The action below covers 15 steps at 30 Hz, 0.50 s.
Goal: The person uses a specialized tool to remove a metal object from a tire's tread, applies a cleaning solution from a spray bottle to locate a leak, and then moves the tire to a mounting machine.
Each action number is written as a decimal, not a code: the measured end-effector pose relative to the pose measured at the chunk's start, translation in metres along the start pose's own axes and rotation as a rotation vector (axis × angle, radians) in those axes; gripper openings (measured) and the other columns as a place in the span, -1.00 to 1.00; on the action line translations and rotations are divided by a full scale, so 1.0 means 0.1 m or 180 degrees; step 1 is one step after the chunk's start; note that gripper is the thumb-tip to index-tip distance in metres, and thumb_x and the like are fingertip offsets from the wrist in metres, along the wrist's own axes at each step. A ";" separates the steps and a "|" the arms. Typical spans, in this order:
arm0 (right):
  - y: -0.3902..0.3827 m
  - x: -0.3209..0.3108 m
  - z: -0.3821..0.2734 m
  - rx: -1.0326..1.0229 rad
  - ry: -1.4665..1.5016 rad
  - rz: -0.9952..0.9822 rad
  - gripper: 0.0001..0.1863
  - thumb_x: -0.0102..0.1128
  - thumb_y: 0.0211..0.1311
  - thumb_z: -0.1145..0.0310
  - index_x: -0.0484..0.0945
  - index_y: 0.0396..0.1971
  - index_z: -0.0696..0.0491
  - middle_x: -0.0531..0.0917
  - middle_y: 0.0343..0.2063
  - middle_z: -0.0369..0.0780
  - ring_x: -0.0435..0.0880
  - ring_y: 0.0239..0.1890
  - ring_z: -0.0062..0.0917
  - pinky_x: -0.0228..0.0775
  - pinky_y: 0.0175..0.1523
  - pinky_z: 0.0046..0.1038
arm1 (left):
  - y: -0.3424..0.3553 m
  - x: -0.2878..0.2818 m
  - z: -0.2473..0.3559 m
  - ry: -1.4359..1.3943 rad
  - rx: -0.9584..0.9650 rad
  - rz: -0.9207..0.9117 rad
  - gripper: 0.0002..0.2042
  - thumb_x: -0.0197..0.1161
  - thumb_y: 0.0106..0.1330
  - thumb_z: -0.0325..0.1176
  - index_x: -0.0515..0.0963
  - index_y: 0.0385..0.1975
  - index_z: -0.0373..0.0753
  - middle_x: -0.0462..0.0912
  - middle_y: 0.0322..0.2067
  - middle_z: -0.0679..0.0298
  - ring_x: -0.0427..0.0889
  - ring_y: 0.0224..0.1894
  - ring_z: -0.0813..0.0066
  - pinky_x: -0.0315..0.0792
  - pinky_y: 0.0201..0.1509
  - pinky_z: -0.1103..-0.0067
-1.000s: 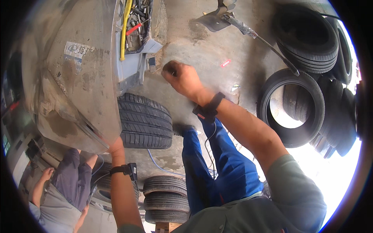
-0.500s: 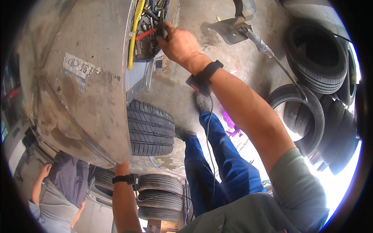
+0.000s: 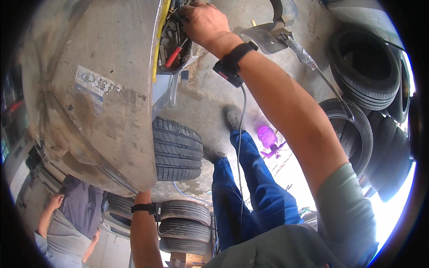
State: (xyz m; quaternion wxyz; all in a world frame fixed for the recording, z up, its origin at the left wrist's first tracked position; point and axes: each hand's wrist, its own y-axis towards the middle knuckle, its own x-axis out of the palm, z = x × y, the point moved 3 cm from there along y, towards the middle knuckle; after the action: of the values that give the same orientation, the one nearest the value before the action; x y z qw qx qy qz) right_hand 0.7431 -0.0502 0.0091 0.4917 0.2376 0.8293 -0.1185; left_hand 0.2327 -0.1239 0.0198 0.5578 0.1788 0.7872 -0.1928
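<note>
My right hand reaches into a narrow tool tray at the top, its fingers curled down among the metal pieces. What they hold, if anything, is hidden. A red-handled screwdriver lies in the tray below the hand, beside sockets and other metal tools. A yellow strip runs along the tray's left side. My left hand is at the lower edge of a large dusty hood; its fingers are hidden behind it. A tyre sticks out from the hood's right side.
Tyres are piled at the right, with a long metal bar leaning across them. More tyres are stacked below. A purple object lies on the floor near my legs. Another person stands at the lower left.
My right hand has moved up along the tray. The red-handled screwdriver now lies lower in the tray, turned to a steeper angle. My left hand remains at the hood's edge.
</note>
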 end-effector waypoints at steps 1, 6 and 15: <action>0.07 0.00 -0.03 -0.0011 0.0010 -0.0001 -0.78 0.05 0.24 0.33 0.62 -0.18 -0.06 0.64 -0.11 -0.18 0.59 -0.01 -0.22 0.52 -0.01 -0.25 | -0.03 -0.03 -0.02 0.0001 -0.0001 0.0005 -0.42 0.15 0.19 -0.04 0.41 0.16 -0.26 0.53 0.08 0.06 0.49 0.09 -0.01 0.36 0.15 0.18; 0.14 0.08 -0.17 -0.0109 -0.0681 -0.0649 -0.71 -0.04 0.25 0.39 0.60 -0.10 0.04 0.62 -0.07 -0.16 0.55 0.06 -0.23 0.53 0.01 -0.27 | -0.04 -0.04 0.01 0.0055 -0.0011 -0.0081 -0.42 0.12 0.21 -0.02 0.40 0.18 -0.24 0.52 0.09 0.07 0.47 0.12 0.01 0.34 0.18 0.18; 0.09 -0.08 -0.10 0.0037 -0.0167 -0.0619 -0.68 0.04 0.24 0.37 0.55 -0.02 0.00 0.58 0.03 -0.26 0.42 0.20 -0.32 0.42 0.19 -0.30 | -0.19 -0.12 -0.03 -0.0098 -0.0003 -0.0313 -0.41 0.08 0.24 0.03 0.38 0.21 -0.21 0.49 0.13 0.10 0.44 0.15 0.03 0.31 0.22 0.18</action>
State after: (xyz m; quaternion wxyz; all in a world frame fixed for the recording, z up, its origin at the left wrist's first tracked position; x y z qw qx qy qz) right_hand 0.7430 -0.0404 0.0213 0.4980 0.1556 0.8346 -0.1766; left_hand 0.2249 -0.1395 0.0335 0.5598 0.1366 0.7865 -0.2223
